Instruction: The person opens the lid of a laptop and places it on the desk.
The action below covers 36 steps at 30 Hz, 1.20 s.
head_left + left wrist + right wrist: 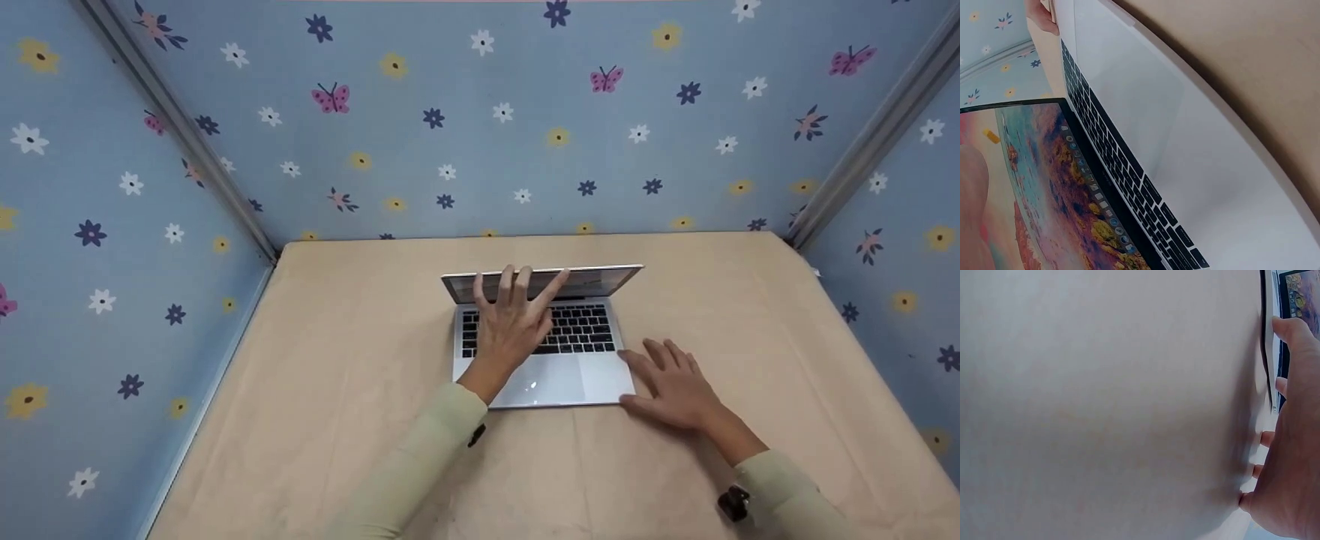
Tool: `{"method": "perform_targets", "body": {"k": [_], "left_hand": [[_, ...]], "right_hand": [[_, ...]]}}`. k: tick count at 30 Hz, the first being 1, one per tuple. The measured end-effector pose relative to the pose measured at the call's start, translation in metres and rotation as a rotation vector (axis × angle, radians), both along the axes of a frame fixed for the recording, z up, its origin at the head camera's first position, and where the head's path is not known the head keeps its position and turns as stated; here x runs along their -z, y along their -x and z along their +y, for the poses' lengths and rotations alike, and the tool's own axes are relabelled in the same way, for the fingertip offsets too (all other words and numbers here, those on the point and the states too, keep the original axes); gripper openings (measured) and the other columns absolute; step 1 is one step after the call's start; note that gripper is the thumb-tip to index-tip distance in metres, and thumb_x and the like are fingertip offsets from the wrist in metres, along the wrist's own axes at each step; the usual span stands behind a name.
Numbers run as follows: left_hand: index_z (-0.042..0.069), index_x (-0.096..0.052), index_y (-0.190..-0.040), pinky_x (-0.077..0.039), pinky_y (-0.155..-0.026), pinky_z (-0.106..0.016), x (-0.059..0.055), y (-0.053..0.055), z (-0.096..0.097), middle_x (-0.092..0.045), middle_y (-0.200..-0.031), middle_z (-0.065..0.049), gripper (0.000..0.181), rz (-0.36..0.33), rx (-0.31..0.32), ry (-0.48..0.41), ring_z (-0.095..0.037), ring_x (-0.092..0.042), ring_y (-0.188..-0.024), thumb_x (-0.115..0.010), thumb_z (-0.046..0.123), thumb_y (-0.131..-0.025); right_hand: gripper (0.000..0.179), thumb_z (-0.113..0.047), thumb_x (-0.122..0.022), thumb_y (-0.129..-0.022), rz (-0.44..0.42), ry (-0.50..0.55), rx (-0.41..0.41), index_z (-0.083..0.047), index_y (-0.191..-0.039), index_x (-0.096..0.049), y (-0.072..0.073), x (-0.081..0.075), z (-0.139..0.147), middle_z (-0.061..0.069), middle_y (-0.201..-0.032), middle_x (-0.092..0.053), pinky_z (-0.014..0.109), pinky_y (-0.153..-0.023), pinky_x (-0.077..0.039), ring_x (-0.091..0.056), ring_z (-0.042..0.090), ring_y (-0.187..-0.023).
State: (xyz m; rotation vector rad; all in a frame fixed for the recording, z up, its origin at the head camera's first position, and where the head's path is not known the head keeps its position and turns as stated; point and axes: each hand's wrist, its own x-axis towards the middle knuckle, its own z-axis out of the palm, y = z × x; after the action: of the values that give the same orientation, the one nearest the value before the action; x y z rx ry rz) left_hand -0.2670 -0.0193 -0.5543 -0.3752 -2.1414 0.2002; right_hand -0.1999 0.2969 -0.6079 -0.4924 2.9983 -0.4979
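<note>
A silver laptop (544,382) lies on the table with its black keyboard (577,328) facing up. The lid is raised, and its lit screen (1044,169) shows a rocky seascape with a row of icons. My left hand (510,326) reaches across the keyboard, its fingers spread and stretched to the lid's upper edge. Part of the screen and keys is hidden behind it. Beside the base's right side, my right hand (675,386) rests with thumb and index finger at the laptop's edge; the other fingertips (1246,500) touch the tabletop.
A beige cloth covers the table (337,360) around the laptop. Blue flowered panels (480,150) stand along its back and both sides, with grey posts (187,142) at the corners. A small black device (733,502) is at the right wrist.
</note>
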Motion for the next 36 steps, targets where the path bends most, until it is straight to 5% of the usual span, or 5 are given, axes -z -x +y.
{"method": "perform_targets", "body": {"k": [16, 23, 36], "left_hand": [[0.044, -0.054, -0.166, -0.046, -0.116, -0.071, -0.002, 0.002, -0.041, -0.058, -0.168, -0.003, 0.073, 0.000, 0.253, 0.103, -0.029, -0.056, -0.155, -0.077, 0.044, -0.097], [0.043, -0.050, -0.169, -0.047, -0.115, -0.076, -0.010, 0.001, -0.049, -0.054, -0.174, -0.002, 0.084, -0.087, 0.242, 0.125, -0.029, -0.054, -0.159, -0.082, 0.056, -0.092], [0.041, -0.038, -0.176, -0.046, -0.121, -0.079, -0.036, 0.004, -0.049, -0.043, -0.183, -0.001, 0.081, -0.275, 0.172, 0.156, -0.031, -0.048, -0.166, -0.068, 0.065, -0.104]], "right_hand": [[0.082, -0.069, -0.069, -0.098, 0.015, -0.014, 0.008, -0.024, -0.166, -0.056, -0.002, -0.002, 0.001, 0.030, -0.173, -0.046, 0.091, -0.124, -0.029, -0.035, 0.066, -0.163], [0.082, -0.068, -0.071, -0.098, 0.032, -0.002, -0.004, -0.024, -0.165, -0.057, -0.001, -0.001, 0.000, 0.030, -0.172, -0.048, 0.091, -0.123, -0.030, -0.037, 0.066, -0.162], [0.083, -0.070, -0.069, -0.098, 0.005, -0.013, 0.013, -0.024, -0.166, -0.056, 0.000, 0.000, -0.001, 0.029, -0.174, -0.045, 0.092, -0.125, -0.027, -0.034, 0.066, -0.164]]}}
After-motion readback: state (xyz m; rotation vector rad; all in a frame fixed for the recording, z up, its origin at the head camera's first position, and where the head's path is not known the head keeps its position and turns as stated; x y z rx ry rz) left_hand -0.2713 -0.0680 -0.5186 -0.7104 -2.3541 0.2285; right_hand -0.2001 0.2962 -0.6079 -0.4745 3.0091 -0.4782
